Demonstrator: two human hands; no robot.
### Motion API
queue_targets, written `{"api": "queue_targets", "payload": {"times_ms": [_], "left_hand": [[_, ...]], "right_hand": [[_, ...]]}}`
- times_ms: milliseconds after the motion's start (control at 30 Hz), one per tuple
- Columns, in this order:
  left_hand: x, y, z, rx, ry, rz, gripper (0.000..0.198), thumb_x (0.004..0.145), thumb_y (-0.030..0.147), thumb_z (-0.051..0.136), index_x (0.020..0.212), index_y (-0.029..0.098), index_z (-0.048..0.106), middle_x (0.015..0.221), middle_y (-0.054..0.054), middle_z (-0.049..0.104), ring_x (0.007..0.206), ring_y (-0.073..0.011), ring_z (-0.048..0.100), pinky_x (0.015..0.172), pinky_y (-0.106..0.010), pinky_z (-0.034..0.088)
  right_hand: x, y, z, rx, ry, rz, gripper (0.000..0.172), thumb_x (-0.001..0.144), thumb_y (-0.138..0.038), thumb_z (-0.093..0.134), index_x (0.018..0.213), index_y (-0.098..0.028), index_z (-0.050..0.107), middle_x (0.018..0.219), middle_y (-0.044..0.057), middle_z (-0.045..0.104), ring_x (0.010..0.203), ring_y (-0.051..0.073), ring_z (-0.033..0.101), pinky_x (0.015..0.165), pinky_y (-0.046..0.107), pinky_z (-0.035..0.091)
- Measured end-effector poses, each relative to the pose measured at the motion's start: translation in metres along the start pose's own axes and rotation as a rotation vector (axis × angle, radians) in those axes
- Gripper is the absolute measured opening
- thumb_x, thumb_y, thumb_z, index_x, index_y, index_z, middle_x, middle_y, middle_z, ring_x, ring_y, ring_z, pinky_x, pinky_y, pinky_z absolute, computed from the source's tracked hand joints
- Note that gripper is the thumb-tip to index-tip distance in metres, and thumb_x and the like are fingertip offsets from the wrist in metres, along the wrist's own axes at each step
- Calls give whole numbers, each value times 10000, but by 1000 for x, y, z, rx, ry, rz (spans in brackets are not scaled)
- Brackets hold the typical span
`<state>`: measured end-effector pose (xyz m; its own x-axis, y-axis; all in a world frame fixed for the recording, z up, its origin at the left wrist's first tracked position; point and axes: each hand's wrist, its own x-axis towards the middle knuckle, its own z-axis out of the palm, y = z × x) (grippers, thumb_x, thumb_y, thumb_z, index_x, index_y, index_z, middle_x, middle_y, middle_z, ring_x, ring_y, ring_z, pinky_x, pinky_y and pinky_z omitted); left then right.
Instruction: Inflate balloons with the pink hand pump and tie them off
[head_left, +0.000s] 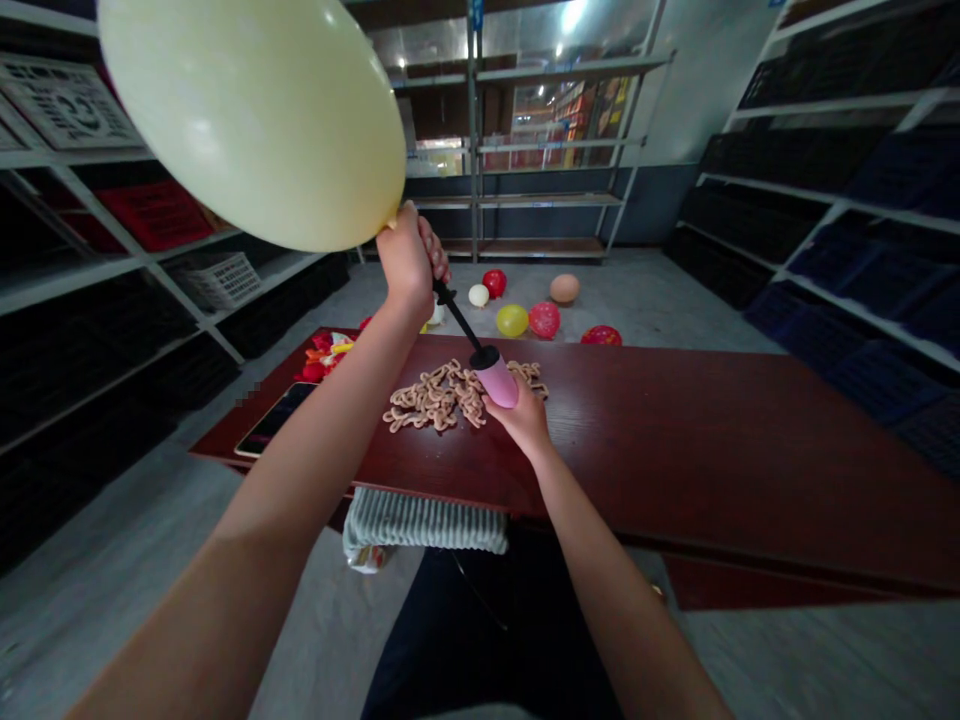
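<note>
A large pale yellow balloon (262, 120), well inflated, fills the upper left of the view. My left hand (409, 255) is closed around its neck, where the black end of a balloon pump (496, 378) meets it; the nozzle itself is hidden by my fingers. The pump has a pink barrel and a black rod, and it slants down to the right. My right hand (523, 412) grips the pink barrel just above the table. Under the pump lies a heap of tan, twisted, uninflated long balloons or cords (435, 397); I cannot tell which.
On the dark red table (675, 440) lie a phone (276, 420) and a pile of small colourful items (326, 355) at the left. Several inflated balloons (544, 320) rest on the floor beyond. Shelves (551, 200) with crates stand around. A grey ribbed cloth (427, 520) hangs at the near edge.
</note>
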<state>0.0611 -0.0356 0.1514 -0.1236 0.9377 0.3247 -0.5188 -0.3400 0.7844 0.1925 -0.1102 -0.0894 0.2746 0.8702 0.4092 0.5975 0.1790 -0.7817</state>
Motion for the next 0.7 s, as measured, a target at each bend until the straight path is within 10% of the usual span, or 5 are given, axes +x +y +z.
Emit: {"api": "queue_targets", "payload": {"times_ms": [300,700], "left_hand": [[-26,-98,12,164,-47,-109,448,978,323,430,554,223,324,371,35,253,281,-95,282,313,-236,205],[-37,-89,-7,49,52,-158,469,968,175,396,512,227,304,339,41,272,242,-109,295,282,-248,213]], "right_hand": [[5,7,3,145,31,110,626,695,-488,755,1238,-216,602,1097,84,729,1006,285,686,834,391,538],[5,7,1,44,-38,22,591,726,-504,733,1231,-233,592,1148,86,715,1059,280,674,863,373,525]]}}
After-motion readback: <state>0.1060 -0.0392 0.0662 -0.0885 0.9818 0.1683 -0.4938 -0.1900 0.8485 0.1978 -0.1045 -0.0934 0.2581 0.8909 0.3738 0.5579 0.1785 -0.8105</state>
